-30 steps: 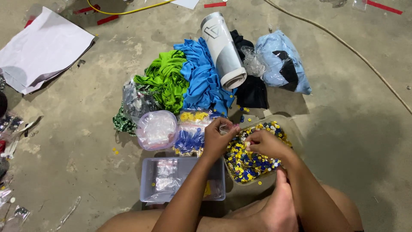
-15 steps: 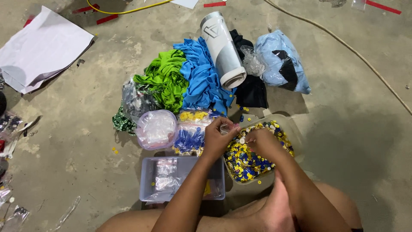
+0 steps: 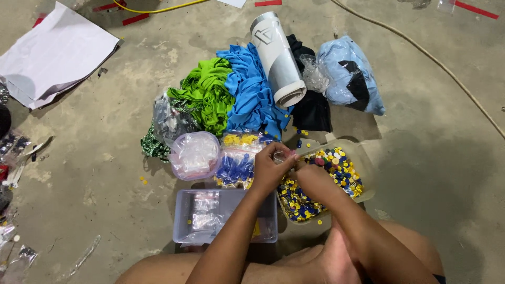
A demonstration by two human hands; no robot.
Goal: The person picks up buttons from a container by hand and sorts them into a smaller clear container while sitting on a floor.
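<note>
Sitting on the concrete floor, a person holds both hands close together over a tray of little round pieces. The left hand has its fingers curled in and pinches a small clear bag at the top. The right hand is right beside it, touching the same little bag, with its fingers bent down; how tight it grips cannot be told. Just under the hands lies the tray, full of small yellow, blue, red and white buttons. A few buttons lie loose on the floor near it. Left of the tray sit bags of yellow and blue pieces, and next to them a round clear tub stuffed with clear bags. In front of the person's legs is a clear box with more small bags inside. Farther away is a pile of cloth: a green shirt, a blue shirt, some black cloth and a light blue bundle in a plastic bag. A white rolled-up sheet lies across the cloth. Big white paper lies far off on the left.
</note>
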